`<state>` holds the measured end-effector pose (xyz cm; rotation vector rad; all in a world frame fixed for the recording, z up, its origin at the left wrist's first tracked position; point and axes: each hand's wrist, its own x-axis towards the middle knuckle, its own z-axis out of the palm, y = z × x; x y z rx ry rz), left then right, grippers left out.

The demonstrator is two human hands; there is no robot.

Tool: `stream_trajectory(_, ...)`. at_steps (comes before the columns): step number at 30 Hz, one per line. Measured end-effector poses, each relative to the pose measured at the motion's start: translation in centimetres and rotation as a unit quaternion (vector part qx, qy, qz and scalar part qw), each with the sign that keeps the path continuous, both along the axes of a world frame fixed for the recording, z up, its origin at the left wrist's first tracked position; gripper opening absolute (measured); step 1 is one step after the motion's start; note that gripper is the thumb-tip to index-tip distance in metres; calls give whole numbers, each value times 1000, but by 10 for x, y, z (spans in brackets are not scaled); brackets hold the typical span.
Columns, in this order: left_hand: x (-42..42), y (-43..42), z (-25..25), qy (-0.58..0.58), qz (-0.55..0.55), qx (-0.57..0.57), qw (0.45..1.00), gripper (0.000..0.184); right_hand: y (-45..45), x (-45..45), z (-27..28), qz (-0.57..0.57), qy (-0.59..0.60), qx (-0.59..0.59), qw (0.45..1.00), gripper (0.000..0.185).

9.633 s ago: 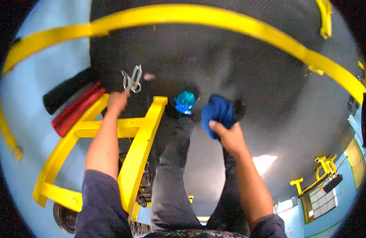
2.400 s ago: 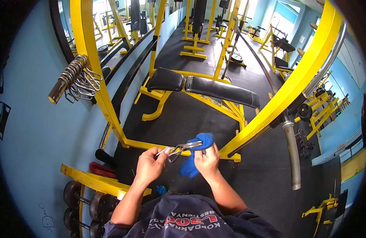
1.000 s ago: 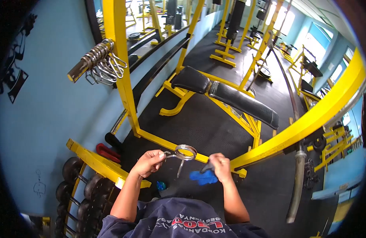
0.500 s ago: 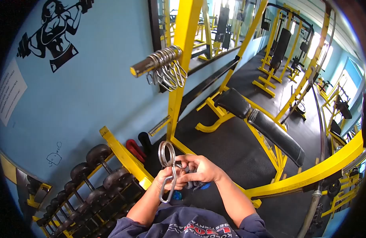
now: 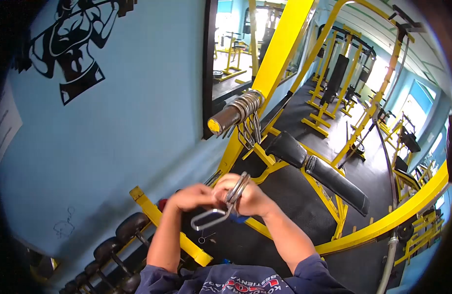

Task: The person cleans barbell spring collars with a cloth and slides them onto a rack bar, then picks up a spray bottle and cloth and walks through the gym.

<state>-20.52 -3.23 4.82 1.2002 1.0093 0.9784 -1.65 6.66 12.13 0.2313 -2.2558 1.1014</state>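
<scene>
In the middle of the head view, my left hand (image 5: pixel 194 197) and my right hand (image 5: pixel 244 197) meet around a silver spring collar (image 5: pixel 237 188). Its coil stands in front of my right fingers, and its long wire loop hangs down to the left. Both hands have their fingers closed on it. A bit of blue cloth (image 5: pixel 239 219) shows below my right hand, mostly hidden. Ahead and above, several similar collars (image 5: pixel 249 105) hang on a peg with a yellow end (image 5: pixel 214 126) on the yellow rack post.
A dumbbell rack (image 5: pixel 150 208) stands at the lower left beside the blue wall (image 5: pixel 147 98). A black padded bench (image 5: pixel 336 183) is at the right, behind a curved yellow bar (image 5: pixel 383 228). Another collar (image 5: pixel 202 240) lies on the black floor.
The view has turned left and come closer to the peg of collars. The held collar has shifted from my left hand's side to in front of my right hand, both hands now higher.
</scene>
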Motion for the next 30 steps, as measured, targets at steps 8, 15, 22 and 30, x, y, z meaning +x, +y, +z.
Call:
stream_trajectory(8,-10,-18,77,231,238,326,885,60,17,-42,34,-336,-120,54,933,17)
stream_trajectory(15,-21,38,38,281,360,384,803,46,39,-65,24,-405,-133,112,898,22)
stream_trajectory(22,-34,67,14,237,383,427,784,35,36,-71,34,-414,-159,145,884,21)
stream_trajectory(30,-43,104,12,217,384,463,769,29,28,-69,22,-529,-109,66,839,33)
